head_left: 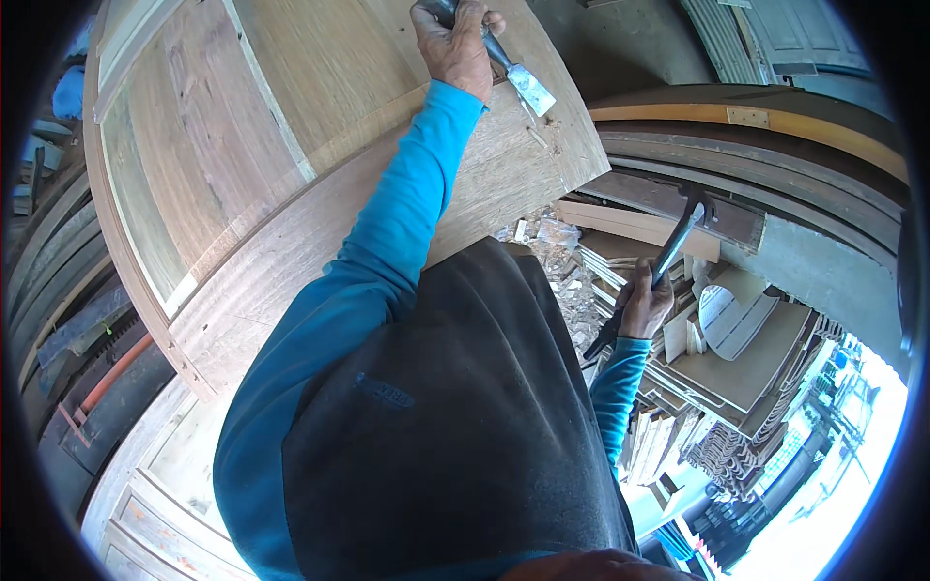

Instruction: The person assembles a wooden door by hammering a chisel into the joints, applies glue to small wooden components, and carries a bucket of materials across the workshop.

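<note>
The left hand point(459, 44) grips a chisel point(526, 85) over the far right corner of the wooden door point(475, 198); the right hand point(646, 300) clasps a hammer point(675, 245) off the door's right side. Cutting seems begun, with chips point(540, 138) on the door beside the blade; what remains is unclear. Stacked boards point(756, 155) stand right of the door, debris-strewn floor point(570, 281) below its corner.

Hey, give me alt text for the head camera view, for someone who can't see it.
A person's left hand holds a wide-bladed chisel over a paneled wooden door, while the right hand grips a hammer out to the side. Stacked wood lies at the right.
</note>
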